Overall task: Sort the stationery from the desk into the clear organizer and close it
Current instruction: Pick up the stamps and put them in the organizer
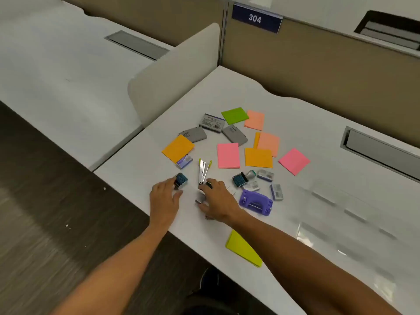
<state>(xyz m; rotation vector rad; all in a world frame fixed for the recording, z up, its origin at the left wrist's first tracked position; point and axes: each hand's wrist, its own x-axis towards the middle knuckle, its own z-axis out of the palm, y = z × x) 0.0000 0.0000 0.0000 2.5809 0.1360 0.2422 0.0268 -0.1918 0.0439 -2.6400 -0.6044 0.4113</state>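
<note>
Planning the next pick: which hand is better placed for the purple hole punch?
Right. The right hand lies just beside the purple hole punch, though it covers a small grey item. The left hand is farther off, fingers at a blue stamp.

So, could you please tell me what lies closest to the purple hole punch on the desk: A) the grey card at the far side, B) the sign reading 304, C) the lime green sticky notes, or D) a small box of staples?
D: a small box of staples lies right beside the purple hole punch.
</note>
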